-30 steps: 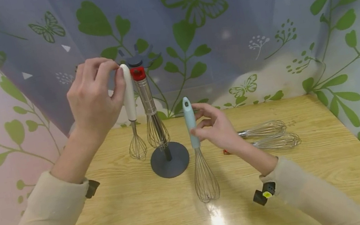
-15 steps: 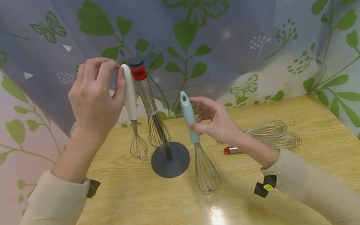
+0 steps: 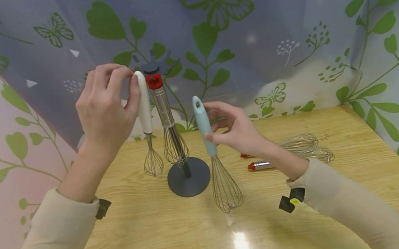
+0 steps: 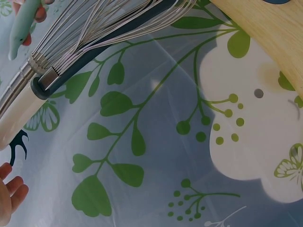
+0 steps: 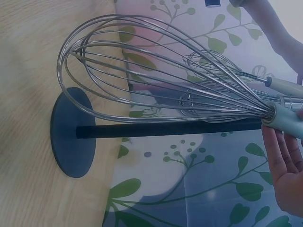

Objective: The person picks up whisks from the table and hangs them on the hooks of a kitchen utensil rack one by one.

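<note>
- Raised higher and a little nearer the stand since the earlier frame: the balloon whisk with a pale blue handle (image 3: 210,145), carried by the right hand (image 3: 234,127).
- It hangs wire-end down, slightly tilted, just right of the dark grey round-based stand (image 3: 190,186) and apart from it.
- Right fingers pinch the blue handle between thumb and fingertips.
- Left fingers pinch the top of the small wire whisk with a slender white handle (image 3: 144,107); the left hand (image 3: 103,103) has stayed in place.
- Just right of that, a steel-handled whisk with a red cap (image 3: 162,106) hangs upright in front of the stand's post.
- Two red-ended wire whisks (image 3: 263,165) lie side by side on the pale wooden desk (image 3: 144,245), partly behind the right forearm.
</note>
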A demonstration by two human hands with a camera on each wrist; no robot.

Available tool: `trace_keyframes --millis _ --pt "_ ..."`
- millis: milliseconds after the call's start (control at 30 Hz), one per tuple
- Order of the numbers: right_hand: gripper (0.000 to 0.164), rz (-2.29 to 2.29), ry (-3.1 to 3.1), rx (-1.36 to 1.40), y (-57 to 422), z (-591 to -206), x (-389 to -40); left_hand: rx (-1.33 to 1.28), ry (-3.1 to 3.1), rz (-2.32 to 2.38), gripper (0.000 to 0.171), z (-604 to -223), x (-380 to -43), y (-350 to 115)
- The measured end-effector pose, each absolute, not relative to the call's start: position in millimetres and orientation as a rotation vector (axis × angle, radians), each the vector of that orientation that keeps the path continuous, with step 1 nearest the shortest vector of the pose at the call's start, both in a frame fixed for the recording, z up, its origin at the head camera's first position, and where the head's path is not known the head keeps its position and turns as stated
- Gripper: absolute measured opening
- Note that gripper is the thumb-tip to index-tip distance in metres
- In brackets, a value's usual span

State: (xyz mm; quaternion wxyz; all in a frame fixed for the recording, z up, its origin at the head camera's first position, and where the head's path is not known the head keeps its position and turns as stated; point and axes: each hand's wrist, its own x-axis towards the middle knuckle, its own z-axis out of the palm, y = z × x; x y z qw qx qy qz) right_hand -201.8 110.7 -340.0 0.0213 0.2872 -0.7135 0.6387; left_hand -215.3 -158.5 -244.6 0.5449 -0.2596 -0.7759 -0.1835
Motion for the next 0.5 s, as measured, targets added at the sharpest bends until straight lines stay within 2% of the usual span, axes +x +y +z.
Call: trace_keyframes --millis 500 --pt "0.068 2.074 -2.102 1.025 110 -324 -208 -0.608 -1.832 -0.428 0.026 -245 -216 -158"
